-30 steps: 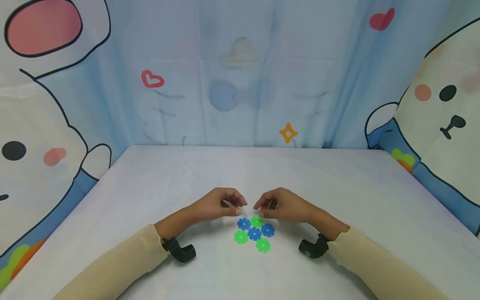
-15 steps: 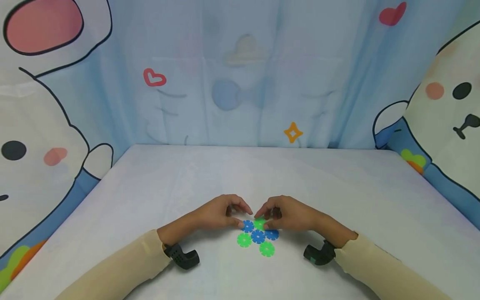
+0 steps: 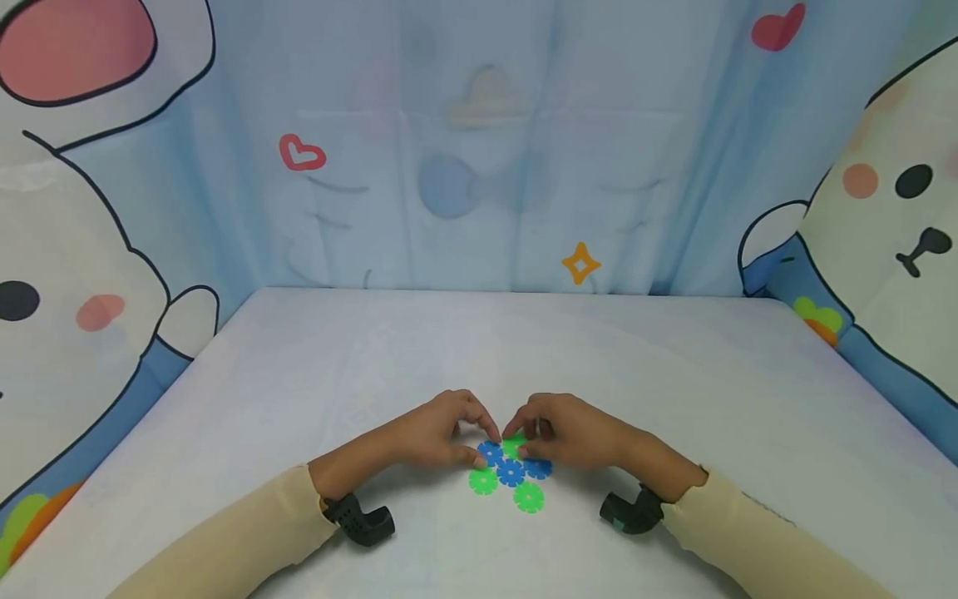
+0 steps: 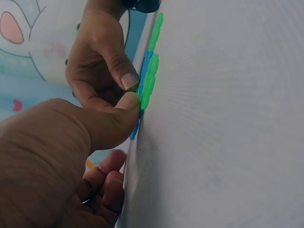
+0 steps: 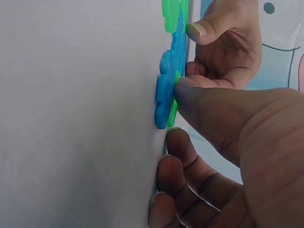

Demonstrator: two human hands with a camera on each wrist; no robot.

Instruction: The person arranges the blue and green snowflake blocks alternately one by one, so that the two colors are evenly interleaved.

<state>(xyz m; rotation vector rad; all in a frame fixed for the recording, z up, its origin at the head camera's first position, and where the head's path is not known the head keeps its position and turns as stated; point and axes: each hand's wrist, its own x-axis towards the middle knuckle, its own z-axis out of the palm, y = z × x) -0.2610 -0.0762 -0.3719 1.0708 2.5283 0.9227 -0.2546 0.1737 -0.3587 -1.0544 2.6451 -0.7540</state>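
Several flat notched plastic discs, blue and green, lie joined in a flower-like cluster on the white table. My left hand (image 3: pixel 434 428) has its thumb and index finger on opposite edges of the upper-left blue disc (image 3: pixel 490 453). Across from it, my right hand (image 3: pixel 580 428) pinches the top green disc (image 3: pixel 513 447) between thumb and index finger. The middle blue disc (image 3: pixel 511 472) sits between the others, and the right blue disc (image 3: pixel 539 469) is partly hidden under my right thumb. Two green discs, one lower left (image 3: pixel 482 481) and one lower right (image 3: pixel 529 497), show fully.
The white tabletop (image 3: pixel 479 349) extends around the cluster. A blue printed curtain (image 3: pixel 359 216) hangs behind the table. Each wrist wears a black camera, one on the left (image 3: pixel 362 522) and one on the right (image 3: pixel 631 512).
Both hands have come down and closer together onto the top edge of the cluster; thumbs and index fingers now reach the upper blue and green discs. The discs stay together.
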